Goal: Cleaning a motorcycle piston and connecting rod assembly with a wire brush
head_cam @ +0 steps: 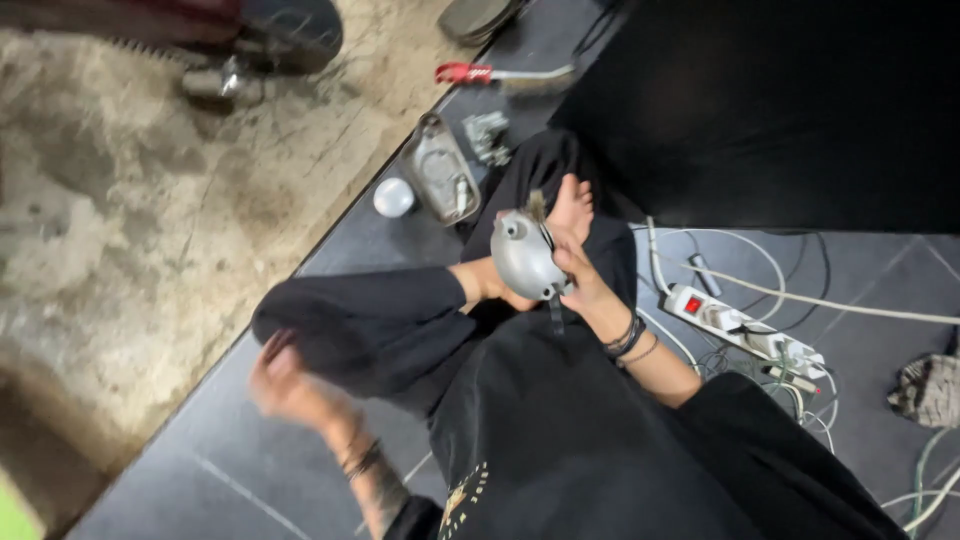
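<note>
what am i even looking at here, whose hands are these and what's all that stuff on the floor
This is one picture from a camera worn on a person's head, looking down at their own body. The person sits cross-legged on a dark tiled floor, in black clothes, with a bare foot showing.

Their right hand holds a rounded grey metal part above the lap. Their left hand is blurred, near the left knee; I cannot tell if it holds anything.

On the floor lie a metal tray of small parts, a white ball, a red-handled tool, and a white power strip with tangled cables. Bare rough ground lies to the left.
</note>
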